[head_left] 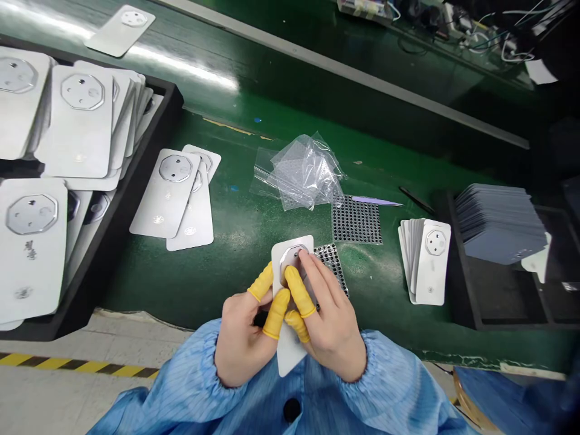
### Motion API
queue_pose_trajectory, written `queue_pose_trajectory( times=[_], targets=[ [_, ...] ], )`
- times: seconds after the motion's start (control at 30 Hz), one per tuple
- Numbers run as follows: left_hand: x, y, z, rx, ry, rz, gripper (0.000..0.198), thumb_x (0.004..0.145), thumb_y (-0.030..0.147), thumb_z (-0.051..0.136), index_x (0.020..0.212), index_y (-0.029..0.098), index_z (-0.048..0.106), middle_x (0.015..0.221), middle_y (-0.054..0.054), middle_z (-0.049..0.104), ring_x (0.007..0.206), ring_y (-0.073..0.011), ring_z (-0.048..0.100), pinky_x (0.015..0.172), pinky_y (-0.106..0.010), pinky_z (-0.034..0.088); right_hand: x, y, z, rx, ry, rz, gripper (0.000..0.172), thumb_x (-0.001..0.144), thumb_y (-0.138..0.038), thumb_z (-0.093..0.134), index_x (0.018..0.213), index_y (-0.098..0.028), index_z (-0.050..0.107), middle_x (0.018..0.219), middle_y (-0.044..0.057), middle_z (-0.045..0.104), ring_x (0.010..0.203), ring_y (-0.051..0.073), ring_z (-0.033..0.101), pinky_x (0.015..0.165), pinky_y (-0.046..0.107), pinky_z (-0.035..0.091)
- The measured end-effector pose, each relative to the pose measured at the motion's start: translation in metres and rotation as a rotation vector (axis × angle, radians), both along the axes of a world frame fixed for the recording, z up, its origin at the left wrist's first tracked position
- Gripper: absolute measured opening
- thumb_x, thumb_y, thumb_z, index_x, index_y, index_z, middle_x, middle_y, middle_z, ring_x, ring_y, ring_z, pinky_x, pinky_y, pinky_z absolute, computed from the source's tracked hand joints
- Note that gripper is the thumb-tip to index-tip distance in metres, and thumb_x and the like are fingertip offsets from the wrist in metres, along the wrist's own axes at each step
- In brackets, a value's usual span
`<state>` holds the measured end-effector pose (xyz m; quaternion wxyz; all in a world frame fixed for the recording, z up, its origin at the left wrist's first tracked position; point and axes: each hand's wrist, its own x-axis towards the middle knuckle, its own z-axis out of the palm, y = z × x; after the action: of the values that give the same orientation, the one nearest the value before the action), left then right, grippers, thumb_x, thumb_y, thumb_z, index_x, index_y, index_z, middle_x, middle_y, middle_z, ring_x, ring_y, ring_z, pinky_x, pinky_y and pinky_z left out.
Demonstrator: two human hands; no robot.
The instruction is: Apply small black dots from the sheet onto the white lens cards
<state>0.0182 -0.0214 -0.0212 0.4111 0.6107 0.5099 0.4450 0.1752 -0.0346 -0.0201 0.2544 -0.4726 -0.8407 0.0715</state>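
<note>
A worn green worktop (226, 272) spread below the person, with a black tray (176, 99) of white panels (81, 136) on the left and a panel stack (435, 266) on the right. Between them, one tilted panel (290, 356) was up in the left hand (244, 338), pinched at its edge by yellow-covered fingertips. The right hand (333, 326) had its fingers drawn narrowly over the panel's octagonal part (285, 260); whether they gripped anything small could not be told. A dotted sheet (333, 260) lay partly hidden beside them. The step looked like close fingertip work there, and the next move seemed to call for a steady left grip and exact right-hand placement.
</note>
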Motion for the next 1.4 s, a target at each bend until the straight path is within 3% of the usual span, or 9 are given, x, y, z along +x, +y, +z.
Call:
queue_pose_trajectory(
  times=[0.17, 0.27, 0.33, 0.47, 0.63, 0.77, 0.93, 1.13, 1.4],
  targets=[
    [0.002, 0.007, -0.011, -0.083, -0.053, -0.019, 0.013, 0.074, 0.015, 0.067, 0.085, 0.017, 0.074, 0.069, -0.004, 0.075, 0.054, -0.0176, 0.069, 0.05, -0.022, 0.056, 0.004, 0.006, -0.008, -0.083, -0.02, 0.019, 0.051, 0.091, -0.013, 0.047, 0.141, -0.003, 0.039, 0.147, 0.028, 0.039, 0.143, 0.036, 0.027, 0.107, 0.055, 0.045],
    [0.008, 0.015, -0.012, -0.266, -0.302, -0.024, 0.026, 0.082, 0.024, 0.067, 0.107, 0.016, 0.071, 0.085, -0.006, 0.078, 0.069, -0.0199, 0.073, 0.058, -0.024, 0.059, 0.011, 0.015, -0.012, -0.158, 0.2, 0.049, 0.051, 0.094, -0.016, 0.045, 0.144, -0.011, 0.037, 0.151, 0.021, 0.035, 0.143, 0.032, 0.029, 0.11, 0.055, 0.041],
    [0.011, 0.019, -0.012, -0.381, -0.457, -0.021, 0.036, 0.085, 0.029, 0.066, 0.119, 0.016, 0.064, 0.089, -0.007, 0.078, 0.074, -0.0201, 0.074, 0.061, -0.025, 0.06, 0.014, 0.019, -0.013, -0.174, 0.418, -0.011, 0.048, 0.095, -0.014, 0.042, 0.142, -0.017, 0.04, 0.147, 0.016, 0.043, 0.139, 0.028, 0.039, 0.11, 0.053, 0.042],
    [0.014, 0.024, -0.01, -0.477, -0.642, -0.003, 0.038, 0.081, 0.029, 0.073, 0.116, 0.016, 0.063, 0.087, -0.007, 0.079, 0.073, -0.019, 0.075, 0.063, -0.024, 0.061, 0.012, 0.024, -0.022, -0.154, 0.743, -0.223, 0.04, 0.092, -0.013, 0.051, 0.13, -0.027, 0.055, 0.143, 0.008, 0.051, 0.132, 0.025, 0.05, 0.107, 0.049, 0.047],
    [0.019, 0.025, -0.01, -0.505, -0.61, 0.0, 0.042, 0.079, 0.035, 0.074, 0.114, 0.014, 0.064, 0.094, -0.01, 0.078, 0.079, -0.0237, 0.075, 0.062, -0.027, 0.062, 0.005, 0.03, -0.036, -0.277, 0.891, -0.279, 0.036, 0.091, -0.019, 0.057, 0.126, -0.026, 0.058, 0.144, 0.01, 0.049, 0.125, 0.025, 0.057, 0.102, 0.047, 0.052],
    [0.011, 0.03, -0.02, -0.453, -0.499, 0.174, 0.054, 0.073, 0.041, 0.078, 0.115, 0.01, 0.064, 0.096, -0.013, 0.077, 0.087, -0.0284, 0.074, 0.068, -0.032, 0.064, 0.018, 0.041, -0.027, -0.239, 0.971, -0.288, 0.029, 0.092, -0.02, 0.056, 0.119, -0.024, 0.063, 0.134, 0.01, 0.059, 0.125, 0.023, 0.057, 0.102, 0.045, 0.052],
    [-0.019, 0.035, -0.04, -0.383, -0.395, 0.371, 0.046, 0.077, 0.029, 0.077, 0.119, 0.016, 0.064, 0.1, -0.004, 0.078, 0.096, -0.024, 0.072, 0.082, -0.028, 0.061, 0.072, 0.034, -0.019, -0.066, 0.866, -0.485, 0.022, 0.088, -0.018, 0.062, 0.108, -0.024, 0.068, 0.116, 0.007, 0.07, 0.111, 0.021, 0.066, 0.098, 0.044, 0.055],
    [-0.027, 0.033, -0.05, -0.463, -0.381, 0.406, 0.046, 0.074, 0.021, 0.08, 0.118, 0.02, 0.066, 0.095, 0.005, 0.078, 0.099, -0.0212, 0.071, 0.084, -0.023, 0.06, 0.12, -0.008, -0.051, 0.061, 0.502, -0.686, 0.02, 0.086, -0.017, 0.063, 0.105, -0.021, 0.069, 0.11, 0.01, 0.069, 0.104, 0.022, 0.066, 0.093, 0.046, 0.055],
    [-0.023, 0.036, -0.047, -0.45, -0.346, 0.404, 0.044, 0.074, 0.019, 0.08, 0.116, 0.019, 0.068, 0.094, 0.004, 0.078, 0.095, -0.0197, 0.072, 0.084, -0.023, 0.059, 0.102, 0.001, -0.052, 0.036, 0.166, -0.415, 0.032, 0.087, -0.011, 0.059, 0.117, -0.02, 0.063, 0.128, 0.015, 0.059, 0.12, 0.026, 0.056, 0.097, 0.051, 0.051]
  ],
)
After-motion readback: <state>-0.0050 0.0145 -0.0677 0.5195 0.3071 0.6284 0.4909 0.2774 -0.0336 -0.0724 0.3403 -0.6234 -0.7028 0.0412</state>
